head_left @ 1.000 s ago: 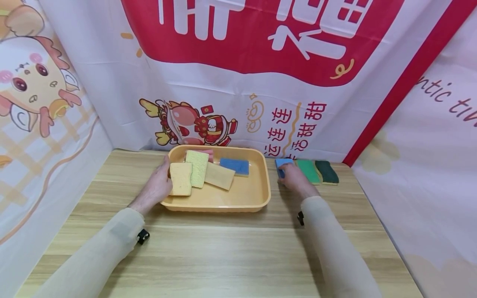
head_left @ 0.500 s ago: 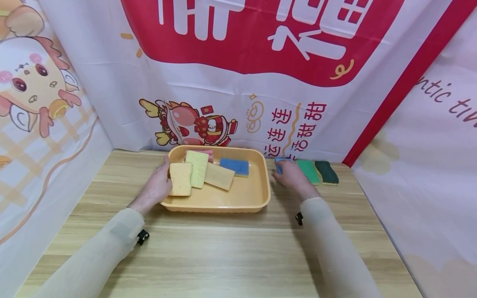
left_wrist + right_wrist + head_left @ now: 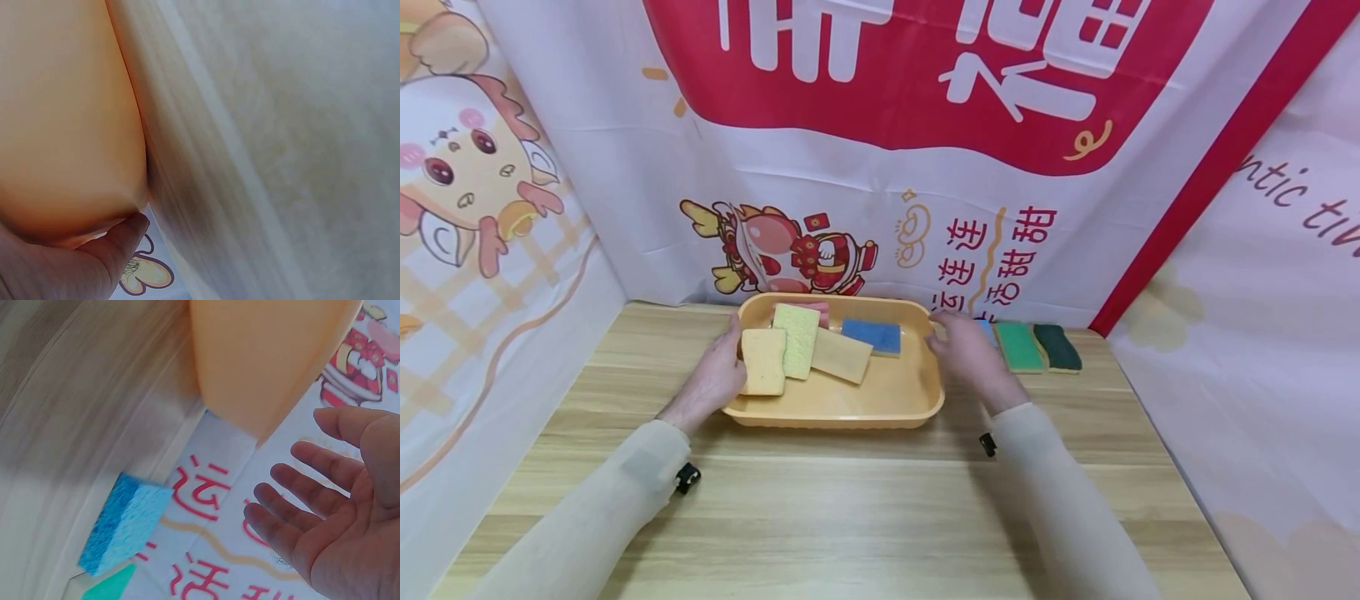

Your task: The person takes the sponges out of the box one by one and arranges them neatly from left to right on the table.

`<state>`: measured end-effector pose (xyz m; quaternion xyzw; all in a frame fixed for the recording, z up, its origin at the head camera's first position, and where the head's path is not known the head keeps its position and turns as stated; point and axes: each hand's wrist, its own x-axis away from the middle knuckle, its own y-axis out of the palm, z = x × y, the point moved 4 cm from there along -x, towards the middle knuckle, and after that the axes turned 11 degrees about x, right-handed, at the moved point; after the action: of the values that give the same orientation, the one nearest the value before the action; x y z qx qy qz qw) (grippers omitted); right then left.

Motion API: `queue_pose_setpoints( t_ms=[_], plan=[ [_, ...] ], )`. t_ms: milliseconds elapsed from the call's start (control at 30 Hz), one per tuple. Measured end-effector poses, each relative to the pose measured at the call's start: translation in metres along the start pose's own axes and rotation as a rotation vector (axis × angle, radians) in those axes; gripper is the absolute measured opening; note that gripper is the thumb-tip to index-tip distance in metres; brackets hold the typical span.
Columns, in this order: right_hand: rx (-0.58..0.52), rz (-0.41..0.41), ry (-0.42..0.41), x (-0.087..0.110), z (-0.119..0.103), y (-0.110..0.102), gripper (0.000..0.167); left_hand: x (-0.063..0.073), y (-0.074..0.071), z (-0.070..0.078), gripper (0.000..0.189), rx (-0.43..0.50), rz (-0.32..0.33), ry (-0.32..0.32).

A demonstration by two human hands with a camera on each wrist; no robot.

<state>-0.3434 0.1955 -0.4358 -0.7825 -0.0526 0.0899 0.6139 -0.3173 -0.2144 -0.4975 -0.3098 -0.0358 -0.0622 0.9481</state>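
A yellow-orange plastic basin [image 3: 880, 404] sits on the table, with several sponges lying in it. My left hand [image 3: 711, 375] grips its left rim; in the left wrist view a digit [image 3: 122, 247] lies along the basin's edge. My right hand [image 3: 968, 357] is above the table beside the right rim. The right wrist view shows its fingers spread and relaxed, holding nothing, apart from the basin wall [image 3: 262, 356]. Behind that hand, a light-blue sponge [image 3: 125, 525] stays on the table, mostly hidden in the head view.
In the basin are cream sponges [image 3: 764, 362], a pale yellow one [image 3: 800, 337], a pink one [image 3: 822, 312] and a blue one [image 3: 880, 337]. Green [image 3: 1019, 347] and dark green [image 3: 1058, 347] sponges lie at the right. A printed cloth [image 3: 850, 150] hangs behind the table.
My right hand has left the light-blue sponge and moved left to the basin's right rim. The sponge has been let go on the table. My left hand keeps its place.
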Motion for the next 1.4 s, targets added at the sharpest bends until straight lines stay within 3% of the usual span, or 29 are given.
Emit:
queue_pose_setpoints(
  t_ms=[500, 833, 1167, 1400],
  plan=[
    [0.106, 0.008, -0.133, 0.002, -0.050, 0.007, 0.052, 0.000, 0.000, 0.000, 0.085, -0.002, -0.004, 0.005],
    [0.090, -0.079, -0.150, -0.002, -0.081, 0.021, 0.059, -0.001, 0.000, -0.002, 0.085, -0.002, 0.010, 0.040],
    [0.164, -0.119, -0.196, -0.006, -0.101, 0.037, 0.063, 0.001, 0.000, 0.000, 0.087, 0.008, 0.013, 0.047],
    [0.081, -0.209, -0.178, -0.004, -0.111, 0.049, 0.078, 0.000, 0.001, -0.001, 0.087, 0.026, 0.007, 0.031]
  ],
)
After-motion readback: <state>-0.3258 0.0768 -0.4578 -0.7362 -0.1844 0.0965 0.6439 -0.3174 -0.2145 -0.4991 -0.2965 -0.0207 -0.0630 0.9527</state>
